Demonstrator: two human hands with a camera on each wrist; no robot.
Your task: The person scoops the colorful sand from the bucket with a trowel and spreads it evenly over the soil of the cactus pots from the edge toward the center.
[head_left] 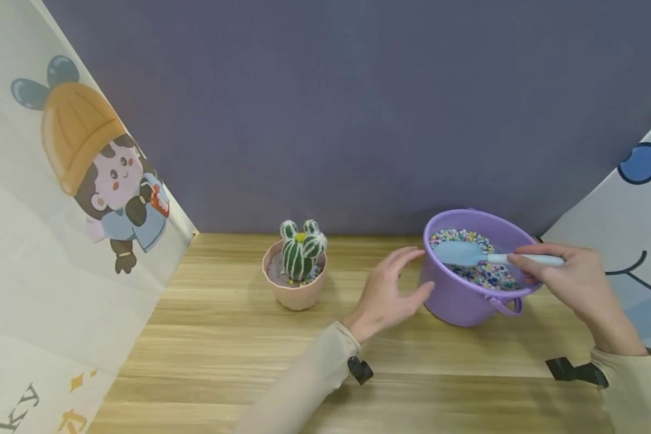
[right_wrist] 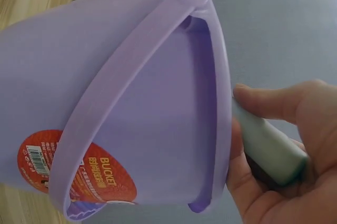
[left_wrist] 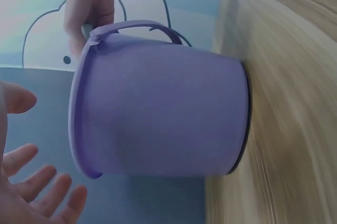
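Observation:
A purple bucket (head_left: 456,301) stands on the wooden table, partly filled with small multicoloured beads (head_left: 488,277). My right hand (head_left: 569,277) grips the handle of a pale blue plastic shovel (head_left: 458,253), whose blade lies inside the bucket over the beads. In the right wrist view the shovel handle (right_wrist: 274,150) sits between thumb and fingers beside the rim. My left hand (head_left: 390,295) is spread near the bucket's left side, fingers apart. The left wrist view shows a gap between that hand (left_wrist: 31,182) and the bucket (left_wrist: 163,108).
Left of the hands stands a pink pot (head_left: 295,296) with a green-and-white toy cactus (head_left: 298,259), greyish fill and some beads. A dark grey wall (head_left: 358,120) rises behind the table (head_left: 211,349). Printed white panels (head_left: 22,241) flank both sides. The bucket's handle (right_wrist: 121,87) hangs down its side.

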